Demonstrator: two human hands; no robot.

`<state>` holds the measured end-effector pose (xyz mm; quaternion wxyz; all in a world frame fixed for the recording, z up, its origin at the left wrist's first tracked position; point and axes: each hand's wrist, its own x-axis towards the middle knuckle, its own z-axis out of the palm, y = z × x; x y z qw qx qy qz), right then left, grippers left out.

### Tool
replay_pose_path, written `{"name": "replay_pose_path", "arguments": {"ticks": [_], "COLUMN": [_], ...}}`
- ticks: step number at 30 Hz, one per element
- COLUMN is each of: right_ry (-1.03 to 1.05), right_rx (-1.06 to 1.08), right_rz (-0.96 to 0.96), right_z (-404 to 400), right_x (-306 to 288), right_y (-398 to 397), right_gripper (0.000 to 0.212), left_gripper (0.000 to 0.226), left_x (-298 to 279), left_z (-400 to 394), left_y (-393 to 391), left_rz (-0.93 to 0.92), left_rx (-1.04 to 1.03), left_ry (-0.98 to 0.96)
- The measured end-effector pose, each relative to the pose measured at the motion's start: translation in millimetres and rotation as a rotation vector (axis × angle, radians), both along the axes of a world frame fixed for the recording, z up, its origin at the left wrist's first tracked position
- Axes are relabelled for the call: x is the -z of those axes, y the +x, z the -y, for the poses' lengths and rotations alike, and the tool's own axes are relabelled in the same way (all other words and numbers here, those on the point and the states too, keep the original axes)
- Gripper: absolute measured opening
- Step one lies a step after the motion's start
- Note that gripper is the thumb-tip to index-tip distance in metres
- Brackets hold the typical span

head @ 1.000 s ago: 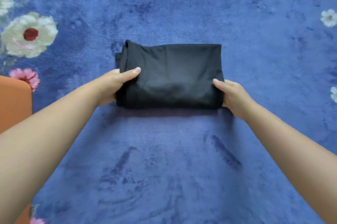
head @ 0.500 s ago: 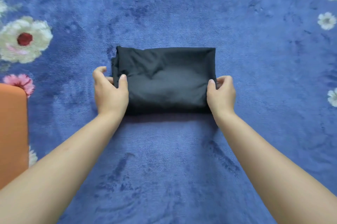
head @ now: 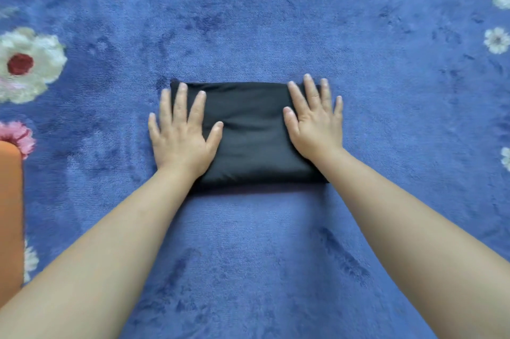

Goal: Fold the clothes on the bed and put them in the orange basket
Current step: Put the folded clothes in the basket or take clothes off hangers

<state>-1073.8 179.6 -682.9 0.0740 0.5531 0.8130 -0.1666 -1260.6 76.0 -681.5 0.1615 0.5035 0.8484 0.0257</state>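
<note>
A: Where is the garment sitting at this moment?

B: The folded black fabric bundle (head: 252, 131), a neat rectangle, is lying flat on the plush blue bedspread with flower prints (head: 265, 21), about in the middle of the view and nearer the far half than the near one.

A: And what are the hands doing?

B: The left hand (head: 180, 131) is lying palm down on the left end of the bundle, its fingers spread wide and pointing far. The little finger side is hanging over the left edge onto the bedspread. The right hand (head: 314, 120) is lying palm down on the right end in the same way, fingers splayed, with the outer fingers reaching past the right edge. Neither hand is pinching or gripping anything; both are flat and pressing on the top of the cloth.

A: Is the basket showing?

B: Only a strip of it. The orange basket (head: 9, 214) is standing at the left edge of the view, near the left forearm and well apart from the bundle. Its inside is not showing.

A: Anything else around?

B: Pink and white printed flowers are running along the left and right edges of the bedspread.
</note>
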Motion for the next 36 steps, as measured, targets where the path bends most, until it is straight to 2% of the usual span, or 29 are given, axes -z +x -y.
{"name": "replay_pose_path", "arguments": {"ticks": [2, 4, 5, 7, 9, 12, 13, 15, 19, 23, 25, 33, 36], "right_ry": [-0.001, 0.002, -0.030, -0.152, -0.293, -0.618, -0.694, -0.812, -1.045, -1.164, -1.156, -0.979, -0.927], "right_rx": [0.152, 0.380, 0.472, 0.560, 0.600, 0.734, 0.759, 0.796, 0.857, 0.861, 0.806, 0.544, 0.453], "right_rz": [-0.071, -0.226, -0.307, -0.430, -0.535, -0.819, -0.868, -0.928, -0.957, -0.969, -0.974, -1.021, -1.069], "right_z": [-4, -2, -1, 4, 11, 20, 22, 29, 52, 78, 88, 110, 124], "right_x": [2, -1, -4, -10, -15, -17, -18, -22, -34, -51, -64, -147, -192], "right_y": [7, 11, 13, 16, 22, 30, 33, 39, 52, 62, 57, 2, -32], "right_gripper": [0.061, 0.064, 0.059, 0.043, 0.027, 0.007, 0.006, 0.007, 0.009, 0.011, 0.011, 0.015, 0.017], "left_gripper": [0.089, 0.096, 0.093, 0.070, 0.051, 0.058, 0.056, 0.051, 0.046, 0.036, 0.035, 0.056, 0.079], "left_x": [-3, -12, -16, -19, -19, -19, -19, -21, -35, -58, -74, -177, -218], "left_z": [1, -3, -3, -2, 6, 18, 21, 27, 47, 84, 102, 133, 151], "left_y": [0, -5, -9, -23, -36, -37, -33, -24, -12, -1, -2, -34, -58], "left_rz": [0.035, 0.139, 0.206, 0.357, 0.625, 1.153, 1.250, 1.332, 1.367, 1.319, 1.285, 0.901, 0.789], "left_rx": [-0.212, -0.434, -0.503, -0.522, -0.536, -0.690, -0.716, -0.748, -0.745, -0.719, -0.710, -0.475, -0.447], "left_ry": [0.042, 0.035, 0.012, -0.007, 0.004, 0.023, 0.042, 0.090, 0.127, 0.129, 0.150, 0.309, 0.388]}}
